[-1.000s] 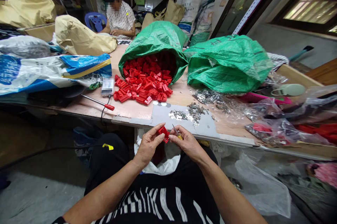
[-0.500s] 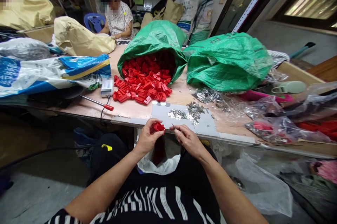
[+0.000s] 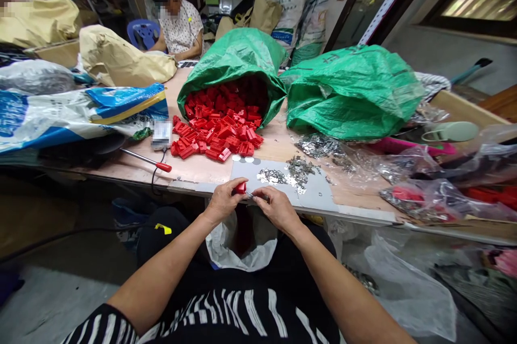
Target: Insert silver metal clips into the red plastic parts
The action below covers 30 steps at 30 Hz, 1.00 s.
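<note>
Between the thumb and fingers of my left hand is a red plastic part, held just over the table's front edge. My right hand pinches a small thin metal piece, its tip touching or very close to the red part; I cannot tell which. Beyond my hands, small flat metal pieces lie heaped on a grey sheet. Many more red parts spill from the mouth of a green woven sack. A white bag hangs open below my hands.
A second green sack lies at the right, near clear plastic bags and a pale green cup. On the left are a red-handled tool and a blue-and-white sack. A co-worker sits across the table.
My hands have come together: the metal piece in my right hand has moved left, up to the red part. My left hand has turned and lifted the red part slightly.
</note>
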Motion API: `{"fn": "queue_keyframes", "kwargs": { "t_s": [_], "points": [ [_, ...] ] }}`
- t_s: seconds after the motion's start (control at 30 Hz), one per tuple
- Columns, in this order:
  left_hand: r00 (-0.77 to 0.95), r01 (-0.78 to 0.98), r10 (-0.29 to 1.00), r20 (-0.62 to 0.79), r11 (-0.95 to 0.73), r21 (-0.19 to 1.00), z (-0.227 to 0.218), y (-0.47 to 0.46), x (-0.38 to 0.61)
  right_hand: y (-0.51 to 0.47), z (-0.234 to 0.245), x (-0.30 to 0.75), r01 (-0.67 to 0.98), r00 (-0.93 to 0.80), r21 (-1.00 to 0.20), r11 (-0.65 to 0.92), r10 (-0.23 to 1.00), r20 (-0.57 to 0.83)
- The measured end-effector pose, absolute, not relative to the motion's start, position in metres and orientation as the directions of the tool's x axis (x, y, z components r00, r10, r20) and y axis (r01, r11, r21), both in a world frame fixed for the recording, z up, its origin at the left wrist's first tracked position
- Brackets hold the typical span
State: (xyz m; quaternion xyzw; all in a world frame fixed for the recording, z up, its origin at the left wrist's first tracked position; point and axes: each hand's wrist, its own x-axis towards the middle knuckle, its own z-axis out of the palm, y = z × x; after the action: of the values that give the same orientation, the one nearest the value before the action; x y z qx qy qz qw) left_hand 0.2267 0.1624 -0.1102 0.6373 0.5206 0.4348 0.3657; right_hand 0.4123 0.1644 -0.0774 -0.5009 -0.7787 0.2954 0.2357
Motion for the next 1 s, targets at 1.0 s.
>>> {"fn": "queue_keyframes", "kwargs": {
  "t_s": [1.0],
  "points": [
    [0.083,0.383,0.978,0.191,-0.209,0.900,-0.106,0.157,0.227,0.170,-0.072,0.401,0.755,-0.424,-0.569,0.325,0.904,-0.046]
  ]
}}
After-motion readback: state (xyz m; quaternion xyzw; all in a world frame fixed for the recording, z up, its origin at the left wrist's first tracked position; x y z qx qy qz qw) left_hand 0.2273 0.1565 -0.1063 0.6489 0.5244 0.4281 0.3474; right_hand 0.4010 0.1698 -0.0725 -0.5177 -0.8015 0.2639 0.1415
